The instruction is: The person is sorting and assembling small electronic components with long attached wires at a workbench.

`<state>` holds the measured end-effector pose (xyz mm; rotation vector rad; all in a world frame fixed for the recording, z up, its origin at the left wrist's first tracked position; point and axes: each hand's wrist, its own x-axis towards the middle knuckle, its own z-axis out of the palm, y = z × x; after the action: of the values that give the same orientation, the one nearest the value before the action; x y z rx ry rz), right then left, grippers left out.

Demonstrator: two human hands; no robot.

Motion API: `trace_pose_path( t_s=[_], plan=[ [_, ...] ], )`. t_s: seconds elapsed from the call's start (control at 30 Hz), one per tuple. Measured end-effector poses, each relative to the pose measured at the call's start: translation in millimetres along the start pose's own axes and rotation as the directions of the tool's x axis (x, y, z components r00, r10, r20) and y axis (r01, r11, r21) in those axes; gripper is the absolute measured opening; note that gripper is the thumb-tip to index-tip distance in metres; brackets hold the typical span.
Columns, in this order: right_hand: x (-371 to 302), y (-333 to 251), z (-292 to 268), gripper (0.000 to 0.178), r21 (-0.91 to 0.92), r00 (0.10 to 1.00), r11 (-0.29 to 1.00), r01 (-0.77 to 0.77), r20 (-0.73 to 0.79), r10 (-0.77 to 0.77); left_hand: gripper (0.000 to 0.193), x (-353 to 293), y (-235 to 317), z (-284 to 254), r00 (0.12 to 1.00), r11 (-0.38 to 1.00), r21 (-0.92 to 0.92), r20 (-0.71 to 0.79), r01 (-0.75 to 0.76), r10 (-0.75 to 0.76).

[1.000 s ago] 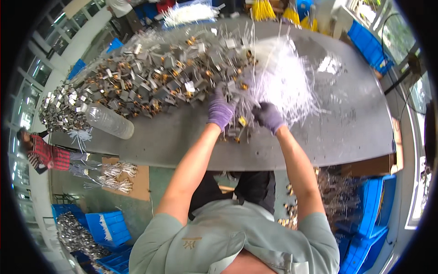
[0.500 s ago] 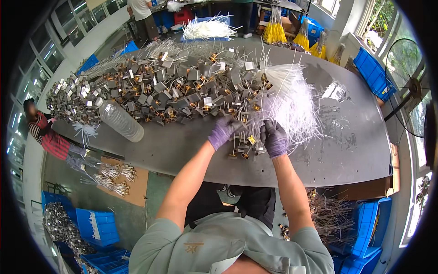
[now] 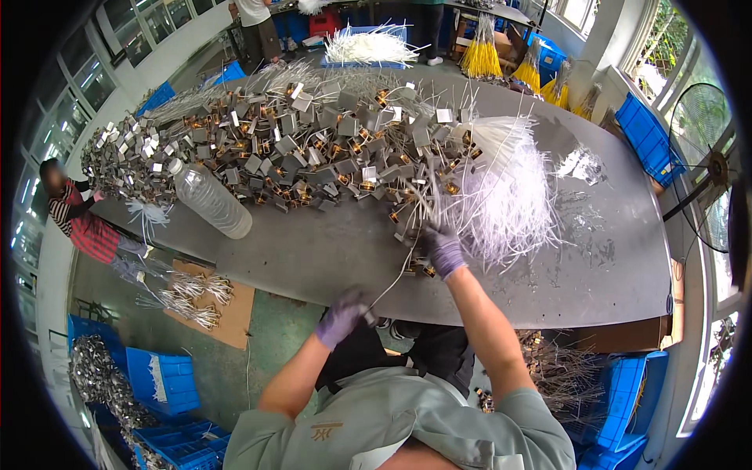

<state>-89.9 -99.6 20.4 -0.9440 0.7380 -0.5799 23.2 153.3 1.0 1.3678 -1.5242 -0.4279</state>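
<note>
The left grip (image 3: 342, 317), blurred at the worktop's (image 3: 313, 254) near edge, looks clamped on a pale wire (image 3: 391, 288) running up toward the block heap (image 3: 270, 160); whether the right grip (image 3: 439, 244) there is closed, I cannot tell. Snagged, tangled leads (image 3: 433, 188) could make a hard tug scatter the heap

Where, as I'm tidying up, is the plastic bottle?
In the head view, the plastic bottle is at left on the table, beside the heap of small parts.
</note>
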Motion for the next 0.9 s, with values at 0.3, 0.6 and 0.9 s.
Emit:
trace_pose_path(
  t_s=[0.3,0.6,0.9],
  plan=[
    [2,2,34,0.029,0.172,1.0,0.985,0.027,-0.017,-0.024,0.019,-147,46,-54,0.456,0.423,-0.315,0.035,0.849,-0.889],
    [8,-44,32,0.026,0.06,0.953,0.954,0.294,-0.092,-0.288,0.017,-177,29,-77,0.407,0.4,-0.297,-0.04,0.867,-0.913],
    [1,-54,8,0.028,0.049,0.954,0.954,0.295,-0.067,-0.292,0.018,-169,29,-90,0.45,0.452,-0.357,-0.096,0.817,-0.888]
  ],
)
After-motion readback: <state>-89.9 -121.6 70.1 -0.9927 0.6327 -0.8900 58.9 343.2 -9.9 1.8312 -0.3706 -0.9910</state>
